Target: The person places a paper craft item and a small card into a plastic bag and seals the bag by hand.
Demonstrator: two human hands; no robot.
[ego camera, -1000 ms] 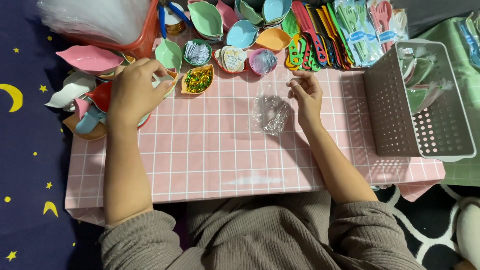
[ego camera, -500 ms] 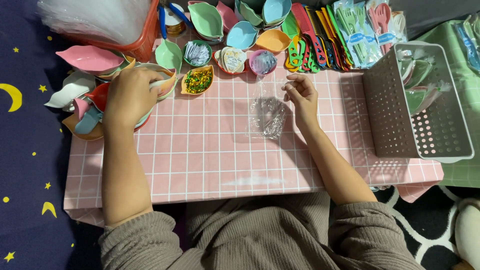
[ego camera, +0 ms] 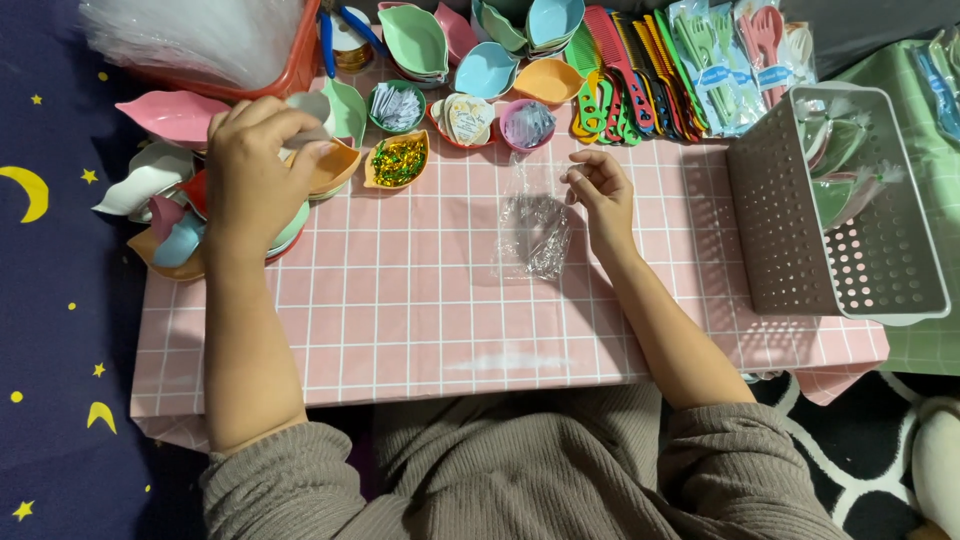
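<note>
Left hand (ego camera: pixel 250 170), palm down, pinches one white dish (ego camera: pixel 308 108) above the orange dish (ego camera: pixel 335 165). Right hand (ego camera: pixel 598 190), fingers curled, grips one clear bag (ego camera: pixel 535 225) on the counter (ego camera: pixel 420 300).

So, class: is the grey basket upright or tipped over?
Tipped: the grey basket lies on its side, its opening facing right, packets visible inside.

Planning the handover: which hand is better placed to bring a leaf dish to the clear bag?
Left. The left hand already grips a pale leaf dish over the stack; the right hand pinches the clear bag, holding it up.
</note>
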